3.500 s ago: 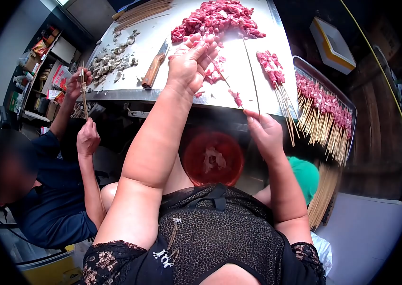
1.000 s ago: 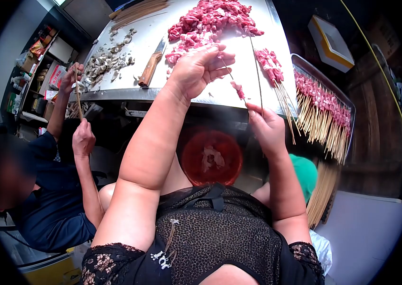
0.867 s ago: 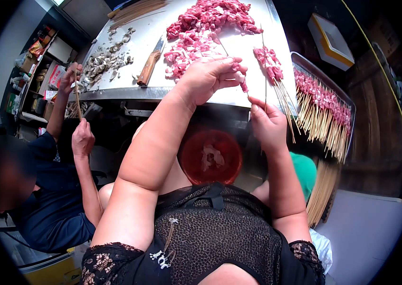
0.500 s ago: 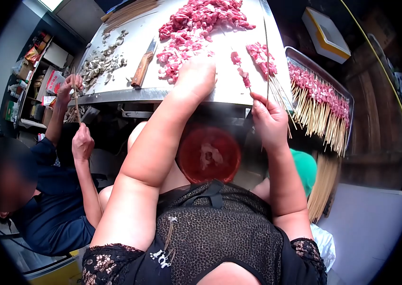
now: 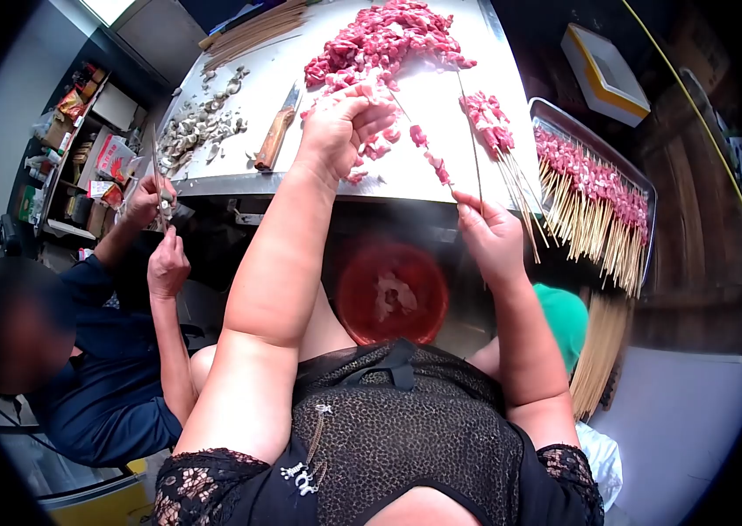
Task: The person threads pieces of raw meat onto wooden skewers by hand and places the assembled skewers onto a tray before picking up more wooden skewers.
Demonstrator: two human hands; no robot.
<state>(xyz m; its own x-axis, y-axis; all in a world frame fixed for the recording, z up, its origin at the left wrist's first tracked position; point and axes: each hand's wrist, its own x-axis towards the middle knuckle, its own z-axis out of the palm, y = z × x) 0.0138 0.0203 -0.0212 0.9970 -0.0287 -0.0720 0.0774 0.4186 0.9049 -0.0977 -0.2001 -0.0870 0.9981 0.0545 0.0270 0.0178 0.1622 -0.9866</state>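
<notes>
My right hand (image 5: pixel 492 241) is closed on the lower end of a skewer (image 5: pixel 431 156) threaded with a few pieces of pink raw meat. A bare thin stick (image 5: pixel 474 140) also rises from that hand. My left hand (image 5: pixel 345 127) is over the near edge of the meat pile (image 5: pixel 388 39), its fingers curled, with pink meat at the fingertips; the exact grip is partly hidden. Between the hands, the skewer's bare tip points toward my left fingers. Finished meat skewers (image 5: pixel 489 123) lie on the white table (image 5: pixel 301 180) beyond my right hand.
A knife with a wooden handle (image 5: pixel 276 138) and grey pieces (image 5: pixel 200 127) lie on the left of the table. Bundled sticks (image 5: pixel 257 35) are behind. A metal tray (image 5: pixel 650 237) of meat skewers stands right. Below is a red basin (image 5: pixel 353 302). At left, a person's hands (image 5: pixel 156 232) hold a stick.
My left hand has lifted off the meat and turned so its curled fingers show. My right hand has shifted slightly down, and the bare stick tilts further left.
</notes>
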